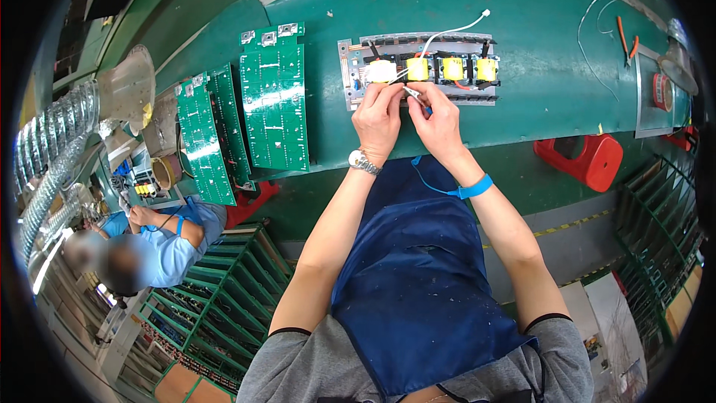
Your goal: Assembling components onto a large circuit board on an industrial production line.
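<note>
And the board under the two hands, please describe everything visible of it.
Greyish and flat, the board lies left to right on the green table. It carries four yellow blocks in a row, the leftmost looking paler. Dark strips line its long edges. A white cable curves past its far edge. Left hand and right hand partly hide its near side.

From the wearer's head, the left fisheye camera peers steeply down over the navy apron [425,276] to the left hand [377,123] and right hand [436,127], near enough to catch the wristwatch [363,162] behind the left, so wide it sweeps in the green workbench [548,60] beyond both and the red stool [601,161] off to the right one's right!
</note>
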Demonstrator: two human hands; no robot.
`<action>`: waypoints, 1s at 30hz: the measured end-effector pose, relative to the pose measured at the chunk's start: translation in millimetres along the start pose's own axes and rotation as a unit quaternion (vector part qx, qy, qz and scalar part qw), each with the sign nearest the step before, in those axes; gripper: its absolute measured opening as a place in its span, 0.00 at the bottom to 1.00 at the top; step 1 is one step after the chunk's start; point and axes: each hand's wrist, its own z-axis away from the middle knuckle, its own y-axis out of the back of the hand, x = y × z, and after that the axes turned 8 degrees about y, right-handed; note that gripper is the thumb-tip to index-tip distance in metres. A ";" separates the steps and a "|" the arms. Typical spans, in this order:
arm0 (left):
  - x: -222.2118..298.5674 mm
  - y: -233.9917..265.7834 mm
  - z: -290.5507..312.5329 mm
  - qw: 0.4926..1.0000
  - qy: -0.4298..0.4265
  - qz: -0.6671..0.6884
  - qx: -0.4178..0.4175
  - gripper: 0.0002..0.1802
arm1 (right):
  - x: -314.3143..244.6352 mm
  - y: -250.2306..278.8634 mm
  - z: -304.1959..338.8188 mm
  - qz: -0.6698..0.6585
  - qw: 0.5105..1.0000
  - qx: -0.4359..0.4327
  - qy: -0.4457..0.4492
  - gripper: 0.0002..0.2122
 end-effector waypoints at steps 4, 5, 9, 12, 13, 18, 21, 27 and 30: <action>0.2 10.5 -1.7 1.000 -0.002 0.003 -0.029 0.06 | -16.0 19.2 9.4 -0.009 0.998 -0.016 -0.060 0.10; 2.0 12.3 -1.3 1.000 -0.003 0.003 -0.027 0.06 | -15.3 26.4 12.5 -0.008 0.998 -0.016 -0.059 0.10; 13.2 24.8 3.6 0.997 0.040 0.012 -0.059 0.07 | -16.8 60.1 25.4 0.000 0.996 -0.028 -0.083 0.09; 13.1 38.0 17.8 0.990 0.093 0.063 -0.087 0.09 | -24.5 84.4 35.2 -0.021 0.988 -0.066 -0.139 0.11; 10.0 42.1 25.7 0.978 0.138 0.111 -0.111 0.11 | -30.9 92.3 37.7 -0.022 0.988 -0.067 -0.136 0.11; 7.6 64.5 49.7 0.597 0.526 0.543 -0.268 0.29 | -50.5 110.1 55.6 -0.026 0.976 -0.130 -0.175 0.12; 34.3 70.5 51.5 0.493 0.550 0.636 -0.225 0.28 | -63.3 111.9 67.1 -0.045 0.982 -0.123 -0.135 0.08; 62.4 56.6 57.6 0.520 0.466 0.663 -0.272 0.35 | -91.9 76.0 57.5 -0.047 0.988 -0.133 -0.066 0.09; 78.4 49.5 53.3 0.584 0.447 0.620 -0.273 0.37 | -79.1 59.7 59.4 -0.039 0.990 -0.125 -0.043 0.09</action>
